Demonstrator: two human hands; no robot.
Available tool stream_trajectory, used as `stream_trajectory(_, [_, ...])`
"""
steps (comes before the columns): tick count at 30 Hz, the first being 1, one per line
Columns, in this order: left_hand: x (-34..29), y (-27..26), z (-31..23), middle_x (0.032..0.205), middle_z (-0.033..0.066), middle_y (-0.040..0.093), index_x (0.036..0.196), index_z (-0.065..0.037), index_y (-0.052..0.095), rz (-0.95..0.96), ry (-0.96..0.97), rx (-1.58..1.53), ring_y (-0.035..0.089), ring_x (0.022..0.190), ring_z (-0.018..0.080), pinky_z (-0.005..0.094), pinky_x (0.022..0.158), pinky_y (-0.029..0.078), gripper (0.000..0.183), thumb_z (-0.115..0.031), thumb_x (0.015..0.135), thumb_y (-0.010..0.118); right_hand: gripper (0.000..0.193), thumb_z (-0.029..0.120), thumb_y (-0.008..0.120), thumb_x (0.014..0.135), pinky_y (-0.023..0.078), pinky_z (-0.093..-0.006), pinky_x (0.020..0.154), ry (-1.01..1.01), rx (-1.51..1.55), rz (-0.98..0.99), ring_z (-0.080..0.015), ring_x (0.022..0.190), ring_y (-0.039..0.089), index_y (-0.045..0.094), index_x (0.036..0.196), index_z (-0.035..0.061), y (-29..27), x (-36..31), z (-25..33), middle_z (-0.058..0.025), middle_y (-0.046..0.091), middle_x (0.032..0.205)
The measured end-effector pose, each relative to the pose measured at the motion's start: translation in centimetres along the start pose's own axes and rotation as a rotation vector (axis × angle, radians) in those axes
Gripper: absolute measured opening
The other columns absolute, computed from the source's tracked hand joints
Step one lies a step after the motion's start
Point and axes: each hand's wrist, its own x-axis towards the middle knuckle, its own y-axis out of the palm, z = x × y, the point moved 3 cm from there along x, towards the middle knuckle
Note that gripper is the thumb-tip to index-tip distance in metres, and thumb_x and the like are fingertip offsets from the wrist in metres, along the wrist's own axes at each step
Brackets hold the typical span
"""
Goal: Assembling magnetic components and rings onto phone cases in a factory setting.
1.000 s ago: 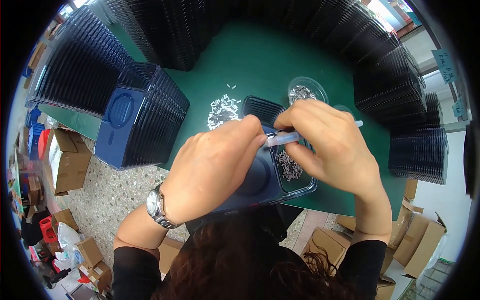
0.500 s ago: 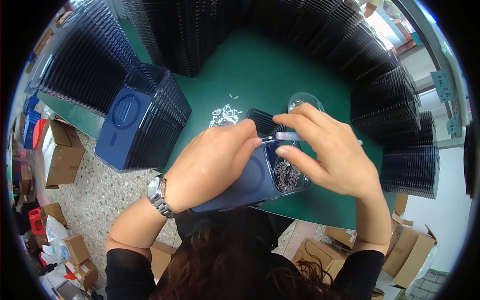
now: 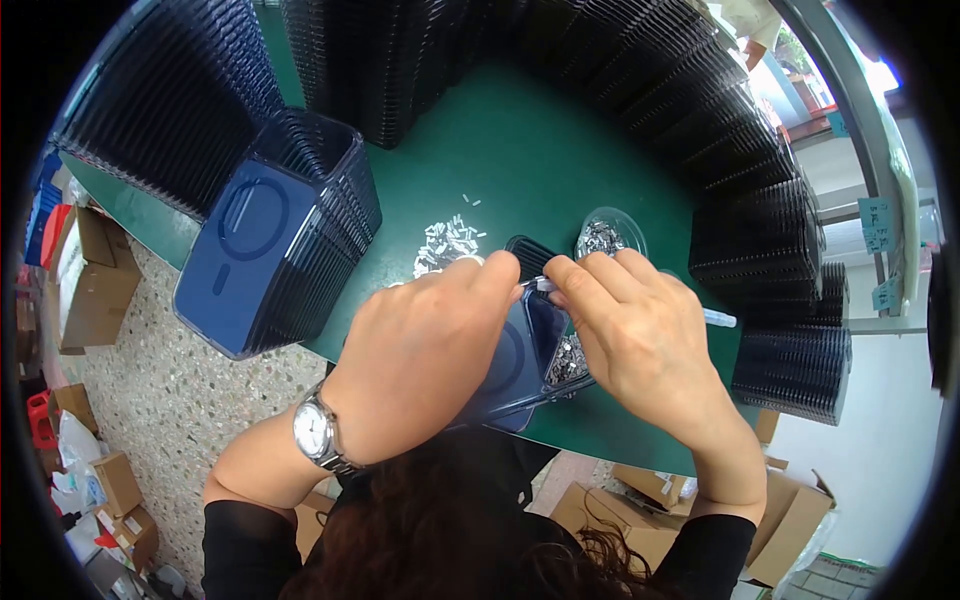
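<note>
My left hand (image 3: pixel 425 340), with a watch on its wrist, pinches the upper edge of a dark blue phone case (image 3: pixel 500 372) with a ring on its back. The case is tilted, and my hand covers much of it. In my right hand (image 3: pixel 640 330) is a slim translucent pen-like tool (image 3: pixel 720 318). Its front end meets the case edge beside my left fingertips; the contact point is too small to make out. Small metal parts (image 3: pixel 567 360) show beside the case, partly behind my right hand. A dark ribbed piece (image 3: pixel 535 250) lies just beyond my fingers.
A pile of small white pieces (image 3: pixel 447 245) lies on the green table (image 3: pixel 530 140). Beyond my right hand stands a round clear dish (image 3: pixel 610 232) of metal bits. Stacked phone cases (image 3: pixel 245 235) stand left; more dark stacks (image 3: pixel 755 235) line the back and right.
The case has tilted up in my left hand. My right hand has turned over the tool and moved slightly left, uncovering the round dish and the tool's rear end.
</note>
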Motion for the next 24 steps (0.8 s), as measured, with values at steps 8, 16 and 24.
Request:
stream_trajectory(8, [-3.9, -1.0, 3.5, 0.092, 0.0093, 0.073, 0.108, 0.000, 0.065, 0.137, -0.212, -0.641, 0.070, 0.082, 0.0142, 0.0282, 0.076, 0.054, 0.010, -0.008, 0.102, 0.067, 0.029, 0.014, 0.074, 0.095, 0.055, -0.0296, 0.083, 0.296, 0.685, 0.135, -0.0137, 0.090, 0.070, 0.076, 0.120, -0.0024, 2.8, 6.6, -7.7, -0.0099, 0.076, 0.098])
stream_trajectory(16, [-7.7, 0.4, 5.9, 0.096, 0.0093, 0.074, 0.109, -0.001, 0.069, 0.146, -0.291, -0.913, 0.071, 0.083, 0.0185, 0.0314, 0.071, 0.054, 0.014, -0.012, 0.101, 0.070, 0.024, 0.017, 0.073, 0.090, 0.056, -0.0481, 0.092, 0.082, 0.234, 0.411, -0.0396, 0.100, 0.072, 0.080, 0.111, 0.0083, 16.8, 11.5, -10.9, -0.0174, 0.077, 0.105])
stream_trajectory(24, [-6.3, 0.0, 6.0, 0.099, 0.0088, 0.074, 0.109, 0.002, 0.071, 0.062, -0.293, -0.757, 0.071, 0.093, 0.0148, 0.0284, 0.083, 0.054, 0.012, -0.007, 0.102, 0.069, 0.020, 0.016, 0.070, 0.090, 0.056, -0.0503, 0.091, 0.071, 0.207, 0.364, -0.0410, 0.099, 0.072, 0.078, 0.105, 0.0064, 16.5, 11.3, -9.7, -0.0192, 0.076, 0.105])
